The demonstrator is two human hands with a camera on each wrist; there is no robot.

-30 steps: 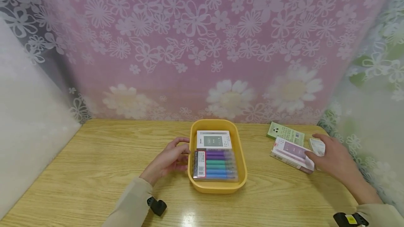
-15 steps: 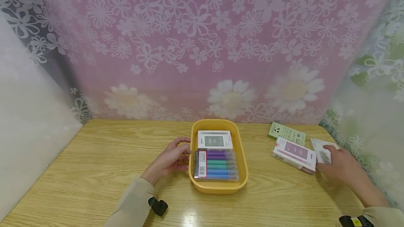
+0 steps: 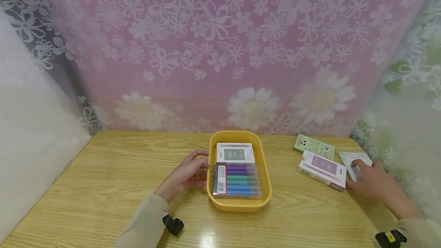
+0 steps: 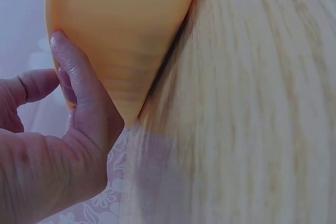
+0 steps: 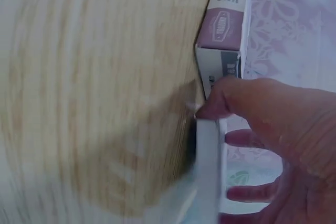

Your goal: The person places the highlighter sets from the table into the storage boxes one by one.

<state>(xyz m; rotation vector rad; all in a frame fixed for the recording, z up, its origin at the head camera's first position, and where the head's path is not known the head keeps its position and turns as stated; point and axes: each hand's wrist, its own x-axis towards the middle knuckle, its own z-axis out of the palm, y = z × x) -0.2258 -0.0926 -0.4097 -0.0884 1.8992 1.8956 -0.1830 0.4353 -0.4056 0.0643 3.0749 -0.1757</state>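
In the head view, my left hand (image 3: 184, 173) holds the left side of a yellow plastic basket (image 3: 239, 204). The left wrist view puts its thumb and a finger at the basket's rim (image 4: 48, 3). Inside lie a white box with a grey-green label (image 3: 235, 153) and a clear pack of purple, green and blue pens (image 3: 241, 180). At the right, my right hand (image 3: 375, 181) grips a flat white box (image 3: 355, 160) lying on the table. From the right wrist, its thumb presses the box's edge (image 5: 207, 166), with fingertips on its upper face.
Beside the right hand lies a white box with a purple label (image 3: 323, 167), its far edge overlapping a green panda-printed box (image 3: 315, 145). All are on a wooden table (image 3: 120, 179). A pink flowered curtain (image 3: 193, 49) hangs behind, with pale cloth at both sides.
My right hand has shifted right, off the purple-labelled box and onto the flat white box, its fingers drawing in. My left hand has stayed at the basket.
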